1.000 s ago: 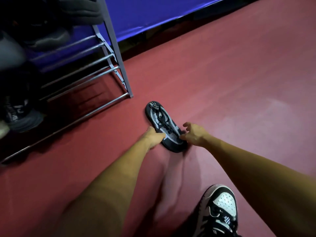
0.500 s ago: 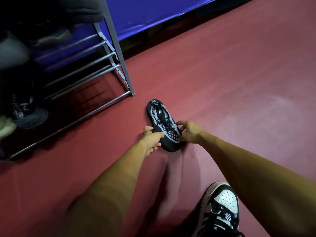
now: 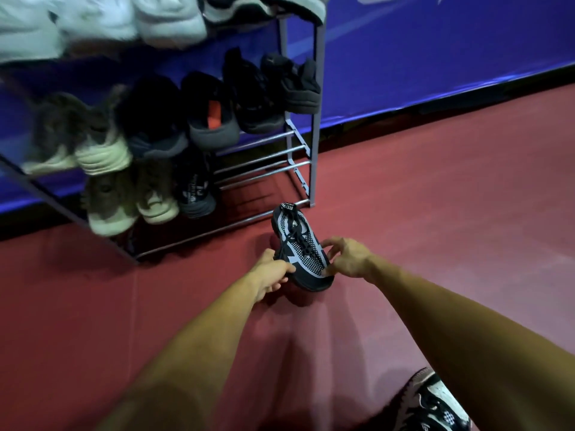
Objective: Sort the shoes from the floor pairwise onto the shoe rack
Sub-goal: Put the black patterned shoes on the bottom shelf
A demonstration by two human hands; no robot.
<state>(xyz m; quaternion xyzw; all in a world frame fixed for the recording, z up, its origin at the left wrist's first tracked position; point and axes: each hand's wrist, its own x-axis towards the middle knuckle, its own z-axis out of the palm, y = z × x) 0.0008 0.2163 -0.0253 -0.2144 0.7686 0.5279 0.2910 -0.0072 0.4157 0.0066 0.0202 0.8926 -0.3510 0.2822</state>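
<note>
A black-and-grey knit shoe (image 3: 297, 244) sits just above the middle of the view, heel end toward 12 o'clock, directly in front of the shoe rack (image 3: 312, 126). The left grip (image 3: 273, 272) pinches its lace side and the right grip (image 3: 348, 258) is curled around its toe end. A dark shadow lies under the toe; I cannot tell whether the sole touches the red floor (image 3: 451, 219).

The rack fills 10 to 12 o'clock. Its front bottom bar (image 3: 217, 232) runs between the shoe and the lowest tier. That tier holds two beige shoes (image 3: 130, 203) and a black shoe with white lettering (image 3: 196, 189); to their right are bare bars (image 3: 258, 169). The tier above is packed with dark shoes (image 3: 249, 94). At 5 o'clock a black-and-white sneaker (image 3: 435, 405) lies on the floor, partly behind the right forearm.
</note>
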